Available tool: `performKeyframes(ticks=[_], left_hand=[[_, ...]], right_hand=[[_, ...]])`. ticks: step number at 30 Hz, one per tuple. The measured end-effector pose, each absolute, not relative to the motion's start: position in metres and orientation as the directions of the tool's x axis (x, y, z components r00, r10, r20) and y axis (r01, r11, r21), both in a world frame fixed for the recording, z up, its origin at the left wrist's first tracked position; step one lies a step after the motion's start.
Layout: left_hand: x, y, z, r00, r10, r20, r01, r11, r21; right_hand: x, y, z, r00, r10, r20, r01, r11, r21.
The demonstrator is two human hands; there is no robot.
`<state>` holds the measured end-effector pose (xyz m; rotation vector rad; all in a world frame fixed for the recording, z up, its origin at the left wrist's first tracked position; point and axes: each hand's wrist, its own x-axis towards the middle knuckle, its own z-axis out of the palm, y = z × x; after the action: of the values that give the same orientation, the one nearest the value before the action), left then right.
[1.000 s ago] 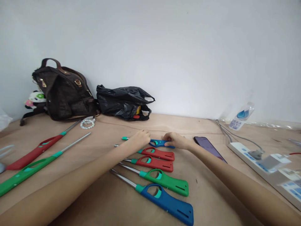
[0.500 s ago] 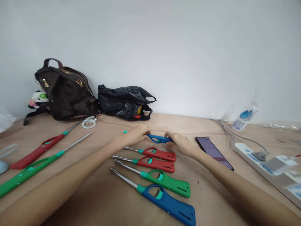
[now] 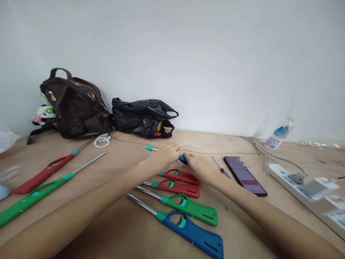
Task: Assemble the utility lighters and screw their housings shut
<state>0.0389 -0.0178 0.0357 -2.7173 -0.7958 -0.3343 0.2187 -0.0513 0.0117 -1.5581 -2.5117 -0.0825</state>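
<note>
Both my hands are closed around a blue gas lighter (image 3: 183,159) above the far side of the table. My left hand (image 3: 169,155) grips it from the left and my right hand (image 3: 196,163) from the right. Only a short blue piece shows between them. A teal-ended metal rod (image 3: 151,148) sticks out beyond my left hand; whether it belongs to this lighter I cannot tell. Nearer me lie a red lighter (image 3: 188,177), partly under my right hand, a second red lighter (image 3: 185,189), a green lighter (image 3: 198,212) and another blue lighter (image 3: 199,235), nozzles pointing left.
To the left lie a red lighter (image 3: 40,178) and a green lighter (image 3: 29,201). A dark backpack (image 3: 78,108), a bead bracelet (image 3: 101,142) and a black plastic bag (image 3: 140,117) are behind. Rightward are a screwdriver (image 3: 222,170), phone (image 3: 250,181), power strip (image 3: 293,187) and bottle (image 3: 280,133).
My hands have come closer together, covering most of the blue lighter. The left hand moved right. The screwdriver beside the phone now shows fully.
</note>
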Motion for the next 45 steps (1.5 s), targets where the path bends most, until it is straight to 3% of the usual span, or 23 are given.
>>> performKeyframes(ticks=[6,12,15,20,32,40,45], left_hand=[[0.049,-0.031,0.048,0.84,0.459,0.289,0.528,-0.813,-0.244],[0.044,-0.028,0.054,0.825,0.417,0.382,0.494,-0.86,-0.128],[0.03,-0.025,0.068,0.835,0.348,0.426,0.462,-0.865,-0.199],[-0.011,-0.016,0.084,0.795,0.436,0.423,0.573,-0.768,-0.285],[-0.028,-0.016,0.067,0.855,0.399,0.332,0.515,-0.734,-0.443],[0.013,-0.052,0.055,0.927,0.327,0.181,0.374,-0.804,-0.462],[0.028,-0.068,0.055,0.919,0.354,0.176,0.395,-0.797,-0.457]], right_hand=[[0.209,-0.047,0.009,-0.391,0.895,0.217,0.91,0.411,-0.056],[0.215,-0.049,0.016,-0.42,0.881,0.217,0.897,0.44,-0.052],[0.224,-0.05,0.021,-0.398,0.891,0.217,0.913,0.409,-0.002],[0.24,-0.055,0.028,-0.395,0.891,0.225,0.919,0.385,0.086],[0.24,-0.072,0.032,-0.449,0.855,0.257,0.891,0.409,0.197],[0.217,-0.091,0.043,-0.596,0.767,0.236,0.792,0.515,0.328],[0.212,-0.1,0.046,-0.628,0.741,0.237,0.767,0.536,0.354]])
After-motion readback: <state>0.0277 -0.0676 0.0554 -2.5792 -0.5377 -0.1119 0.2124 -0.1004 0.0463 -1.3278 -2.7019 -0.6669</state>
